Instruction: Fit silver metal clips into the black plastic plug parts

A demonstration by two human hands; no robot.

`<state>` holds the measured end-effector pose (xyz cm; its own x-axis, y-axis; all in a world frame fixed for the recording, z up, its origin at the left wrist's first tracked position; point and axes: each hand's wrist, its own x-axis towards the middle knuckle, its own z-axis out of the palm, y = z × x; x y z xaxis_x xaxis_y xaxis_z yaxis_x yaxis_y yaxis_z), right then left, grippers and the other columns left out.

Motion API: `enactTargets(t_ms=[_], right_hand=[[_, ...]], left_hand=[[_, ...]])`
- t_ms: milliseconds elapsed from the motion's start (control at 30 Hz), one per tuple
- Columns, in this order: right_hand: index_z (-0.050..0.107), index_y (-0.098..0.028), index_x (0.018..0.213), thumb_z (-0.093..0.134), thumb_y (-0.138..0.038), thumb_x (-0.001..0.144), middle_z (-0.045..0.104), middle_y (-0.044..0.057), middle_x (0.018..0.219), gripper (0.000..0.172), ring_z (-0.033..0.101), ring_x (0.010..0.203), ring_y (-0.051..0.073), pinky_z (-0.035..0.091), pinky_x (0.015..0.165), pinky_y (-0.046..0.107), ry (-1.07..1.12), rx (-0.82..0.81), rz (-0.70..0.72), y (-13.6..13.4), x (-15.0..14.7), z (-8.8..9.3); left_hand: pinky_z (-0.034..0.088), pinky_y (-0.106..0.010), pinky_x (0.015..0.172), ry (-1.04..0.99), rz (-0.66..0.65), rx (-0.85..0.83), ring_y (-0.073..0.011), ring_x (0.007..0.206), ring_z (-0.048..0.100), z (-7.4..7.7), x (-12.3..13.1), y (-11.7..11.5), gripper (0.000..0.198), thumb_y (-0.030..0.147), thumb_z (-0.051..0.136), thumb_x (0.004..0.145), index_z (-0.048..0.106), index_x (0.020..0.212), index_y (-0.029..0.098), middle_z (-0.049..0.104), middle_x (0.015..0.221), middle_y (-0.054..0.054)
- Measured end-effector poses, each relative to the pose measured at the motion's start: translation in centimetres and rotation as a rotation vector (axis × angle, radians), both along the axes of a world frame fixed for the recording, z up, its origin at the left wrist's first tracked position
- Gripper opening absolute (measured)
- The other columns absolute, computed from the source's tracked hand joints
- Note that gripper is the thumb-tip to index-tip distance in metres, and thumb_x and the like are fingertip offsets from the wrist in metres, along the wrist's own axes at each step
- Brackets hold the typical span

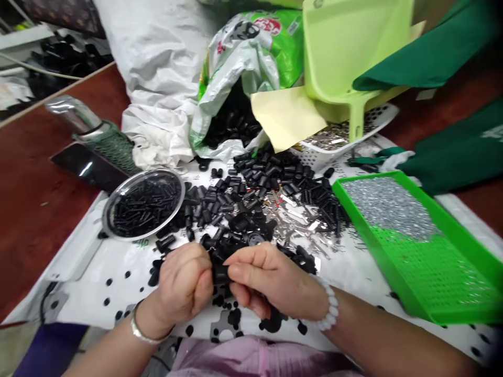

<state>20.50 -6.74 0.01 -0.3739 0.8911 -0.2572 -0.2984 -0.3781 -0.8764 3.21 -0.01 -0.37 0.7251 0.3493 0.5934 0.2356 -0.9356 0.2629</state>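
Pinching a black tube (221,274) between the fingers of the left hand (183,283) and right hand (271,280), near, over the bench (39,209); many loose tubes (251,193) lie heaped far, more sit in the round dish (173,175), left.

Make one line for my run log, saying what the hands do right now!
left hand: pinches black tube | right hand: pinches same tube | nearby: black pile; round dish; green tray
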Motion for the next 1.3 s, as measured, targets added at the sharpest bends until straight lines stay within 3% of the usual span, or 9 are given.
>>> enactTargets(t_ms=[167,333,567,700,800,933,1033,1133,1300], right_hand=[[0.059,-0.013,0.082,0.054,-0.037,0.084,0.051,-0.005,0.056,0.025,0.040,0.036,0.001,0.028,0.032,0.011,-0.062,0.063,-0.044,-0.1,-0.2,-0.3],[0.055,-0.013,0.072,0.054,-0.045,0.084,0.048,-0.005,0.052,0.034,0.035,0.032,0.001,0.022,0.028,0.011,0.045,-0.064,0.025,-0.2,-0.6,-0.8],[0.060,-0.013,0.083,0.062,-0.043,0.080,0.053,-0.003,0.059,0.030,0.040,0.037,0.003,0.029,0.032,0.012,0.248,-0.063,-0.059,0.1,-1.1,-1.1],[0.062,-0.013,0.089,0.061,-0.039,0.082,0.058,0.000,0.060,0.027,0.048,0.044,0.007,0.037,0.041,0.017,0.202,0.038,-0.091,-0.1,-1.2,-1.5],[0.061,-0.013,0.102,0.056,-0.040,0.086,0.056,-0.002,0.051,0.032,0.048,0.044,0.009,0.039,0.046,0.021,0.041,0.071,-0.035,-0.6,-1.5,-1.7],[0.061,-0.017,0.108,0.054,-0.037,0.087,0.065,0.004,0.075,0.030,0.057,0.057,0.011,0.047,0.052,0.024,-0.396,0.244,0.028,0.1,-1.3,-0.7],[0.060,-0.019,0.108,0.050,-0.028,0.090,0.065,0.006,0.093,0.023,0.062,0.076,0.015,0.052,0.069,0.029,-0.803,0.608,0.003,2.7,-1.1,0.3],[0.058,-0.016,0.108,0.045,-0.020,0.092,0.063,0.006,0.100,0.021,0.060,0.087,0.016,0.049,0.079,0.028,-1.215,0.915,0.138,6.1,-1.7,0.7],[0.059,-0.017,0.105,0.052,-0.016,0.087,0.061,0.006,0.099,0.020,0.060,0.086,0.018,0.047,0.075,0.027,-1.413,1.061,0.399,10.1,-4.9,0.7]], left_hand=[[0.032,-0.026,0.046,-0.031,0.067,0.020,-0.0140,0.050,0.039,-0.2,0.2,-0.4,0.014,0.010,0.035,0.079,0.042,0.071,0.019,0.043,0.056,0.000],[0.031,-0.026,0.048,-0.026,0.077,-0.010,-0.0132,0.050,0.036,-0.4,0.0,-0.9,0.016,0.011,0.034,0.082,0.041,0.070,0.019,0.041,0.056,0.001],[0.033,-0.025,0.051,-0.171,0.100,-0.322,-0.0123,0.053,0.040,0.6,-0.4,-1.0,0.032,0.033,0.027,0.092,0.051,0.078,0.016,0.042,0.059,0.001],[0.044,-0.028,0.064,-0.273,0.137,-0.485,-0.0164,0.073,0.053,0.0,0.0,-2.2,0.031,0.039,0.051,0.085,0.057,0.103,0.015,0.055,0.080,-0.006],[0.048,-0.030,0.073,-0.375,0.144,-0.580,-0.0186,0.085,0.056,-0.8,-0.4,-3.3,0.023,0.029,0.058,0.082,0.060,0.102,0.017,0.058,0.091,-0.009],[0.049,-0.034,0.083,-0.437,0.223,-0.657,-0.0208,0.096,0.059,-1.5,-2.8,-4.1,0.021,0.019,0.056,0.082,0.058,0.103,0.018,0.062,0.101,-0.010],[0.051,-0.029,0.079,-0.355,0.357,-0.613,-0.0173,0.085,0.064,-2.0,-5.3,-4.0,0.026,0.012,0.056,0.081,0.055,0.106,0.019,0.068,0.093,-0.006],[0.052,-0.027,0.078,-0.315,0.481,-0.532,-0.0169,0.083,0.065,-2.4,-7.2,-3.8,0.027,0.013,0.058,0.079,0.056,0.105,0.018,0.069,0.091,-0.006],[0.052,-0.028,0.078,-0.337,0.571,-0.576,-0.0172,0.083,0.065,-3.2,-8.6,-3.6,0.024,0.017,0.058,0.080,0.057,0.104,0.016,0.069,0.090,-0.006]])
